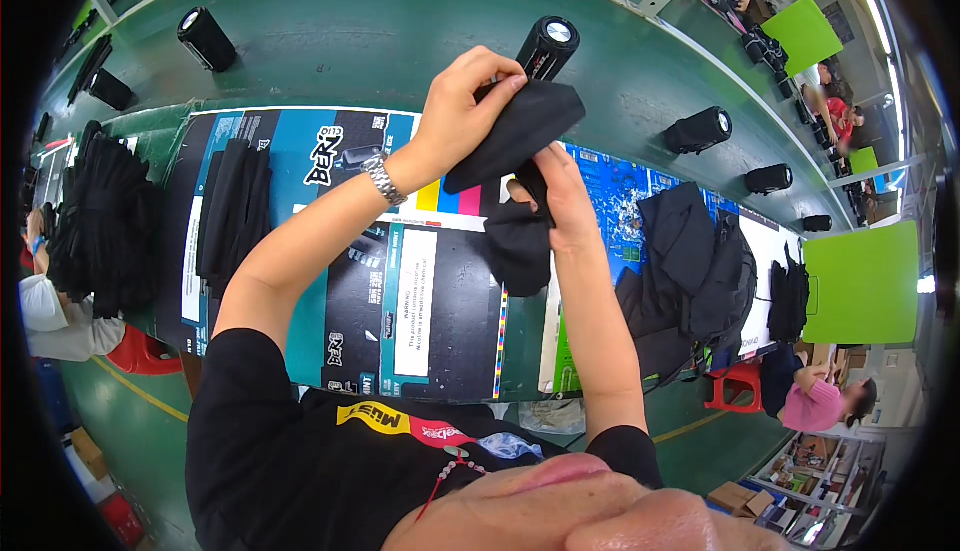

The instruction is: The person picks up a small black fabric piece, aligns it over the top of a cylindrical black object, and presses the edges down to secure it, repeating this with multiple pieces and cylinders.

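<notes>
My left hand (455,109), with a metal watch on its wrist, pinches the upper edge of a piece of black fabric (522,131) between thumb and fingers. Below it, my right hand (570,203) is closed on the lower part of the same fabric, which is folded at the middle and hangs down past the palm. The cloth is lifted above the table, just in front of a black cylindrical speaker (548,48). Whether it is a pouch or a flat piece cannot be made out.
Printed cardboard sheets (440,321) cover the table. Black fabric lies in piles, a neat one (235,206) at left and a loose one (690,261) at right. More cylindrical speakers (205,39) stand or lie on the green surface beyond. Other people (815,401) sit farther off.
</notes>
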A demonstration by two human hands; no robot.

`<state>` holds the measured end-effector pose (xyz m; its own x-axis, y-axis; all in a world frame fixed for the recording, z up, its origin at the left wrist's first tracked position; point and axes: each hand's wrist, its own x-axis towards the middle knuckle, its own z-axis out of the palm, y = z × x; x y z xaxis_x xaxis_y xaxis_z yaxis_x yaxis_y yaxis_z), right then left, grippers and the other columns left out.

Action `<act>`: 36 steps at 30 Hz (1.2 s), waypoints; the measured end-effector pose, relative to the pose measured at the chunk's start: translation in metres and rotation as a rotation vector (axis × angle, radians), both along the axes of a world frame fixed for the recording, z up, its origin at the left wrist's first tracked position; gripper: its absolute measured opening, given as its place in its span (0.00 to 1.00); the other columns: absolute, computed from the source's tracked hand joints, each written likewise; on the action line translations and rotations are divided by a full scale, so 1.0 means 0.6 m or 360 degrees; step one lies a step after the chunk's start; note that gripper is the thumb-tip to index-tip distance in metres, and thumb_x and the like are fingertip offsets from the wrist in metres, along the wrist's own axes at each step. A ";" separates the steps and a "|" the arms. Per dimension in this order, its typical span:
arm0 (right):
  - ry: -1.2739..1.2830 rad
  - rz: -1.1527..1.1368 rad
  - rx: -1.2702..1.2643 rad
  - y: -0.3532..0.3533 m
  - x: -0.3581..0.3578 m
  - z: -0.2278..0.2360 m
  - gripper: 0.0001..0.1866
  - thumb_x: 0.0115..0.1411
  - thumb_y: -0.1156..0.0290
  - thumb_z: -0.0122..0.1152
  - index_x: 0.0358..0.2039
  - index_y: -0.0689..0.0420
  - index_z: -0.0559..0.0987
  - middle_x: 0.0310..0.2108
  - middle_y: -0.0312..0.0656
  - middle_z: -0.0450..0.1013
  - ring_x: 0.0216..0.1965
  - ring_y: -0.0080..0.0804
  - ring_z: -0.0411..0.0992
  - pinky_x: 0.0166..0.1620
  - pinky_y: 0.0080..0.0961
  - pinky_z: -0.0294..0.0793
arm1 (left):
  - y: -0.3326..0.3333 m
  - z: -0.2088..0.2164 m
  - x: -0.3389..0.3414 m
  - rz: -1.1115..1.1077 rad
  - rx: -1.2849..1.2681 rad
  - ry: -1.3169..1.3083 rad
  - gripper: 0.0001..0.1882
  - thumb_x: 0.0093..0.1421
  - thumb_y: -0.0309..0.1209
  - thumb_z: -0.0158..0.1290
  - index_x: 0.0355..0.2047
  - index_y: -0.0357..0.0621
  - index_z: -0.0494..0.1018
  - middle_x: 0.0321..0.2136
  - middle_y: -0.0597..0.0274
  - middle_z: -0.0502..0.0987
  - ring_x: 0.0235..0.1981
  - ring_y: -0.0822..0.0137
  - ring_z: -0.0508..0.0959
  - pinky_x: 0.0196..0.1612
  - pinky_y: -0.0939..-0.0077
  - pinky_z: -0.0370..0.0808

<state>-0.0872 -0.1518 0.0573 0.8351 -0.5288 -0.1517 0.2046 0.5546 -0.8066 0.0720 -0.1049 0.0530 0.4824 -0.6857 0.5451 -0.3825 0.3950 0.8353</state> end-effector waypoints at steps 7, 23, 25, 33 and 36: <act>0.0039 -0.0479 -0.0352 -0.034 0.007 0.022 0.08 0.59 0.76 0.54 0.40 0.57 0.73 0.24 0.31 0.71 0.16 0.14 0.62 0.18 0.12 0.56 | -0.041 0.018 -0.020 -0.0154 -0.0041 0.0444 0.08 0.61 0.29 0.54 0.35 0.36 0.75 0.26 0.64 0.74 0.28 0.77 0.73 0.32 0.81 0.70; 0.0656 -0.1348 -0.1062 -0.257 0.125 0.002 0.07 0.57 0.70 0.62 0.29 0.58 0.74 0.25 0.39 0.72 0.27 0.21 0.70 0.23 0.26 0.68 | -0.281 -0.047 0.075 0.0118 0.0291 0.0443 0.11 0.62 0.33 0.53 0.35 0.35 0.76 0.27 0.63 0.76 0.26 0.74 0.74 0.30 0.81 0.71; 0.0471 -0.1310 -0.0638 -0.271 0.113 0.001 0.07 0.57 0.69 0.62 0.28 0.56 0.74 0.27 0.37 0.73 0.28 0.20 0.70 0.25 0.24 0.70 | -0.289 -0.051 0.065 -0.0001 0.0268 0.0552 0.11 0.62 0.33 0.52 0.36 0.36 0.75 0.27 0.65 0.75 0.25 0.75 0.73 0.30 0.81 0.72; 0.0920 -0.1176 -0.1091 -0.322 0.083 -0.003 0.07 0.57 0.65 0.62 0.30 0.55 0.79 0.30 0.44 0.77 0.32 0.34 0.76 0.31 0.29 0.72 | -0.308 -0.035 0.050 -0.0209 0.0443 0.0787 0.08 0.64 0.32 0.50 0.34 0.40 0.73 0.27 0.67 0.75 0.25 0.77 0.74 0.29 0.82 0.72; 0.1524 -0.1456 -0.1984 -0.317 0.083 0.005 0.11 0.55 0.59 0.60 0.32 0.53 0.80 0.32 0.50 0.77 0.37 0.48 0.76 0.38 0.38 0.73 | -0.321 -0.036 0.064 -0.0315 0.0563 0.1047 0.08 0.62 0.28 0.51 0.32 0.35 0.73 0.28 0.59 0.76 0.27 0.73 0.75 0.27 0.78 0.76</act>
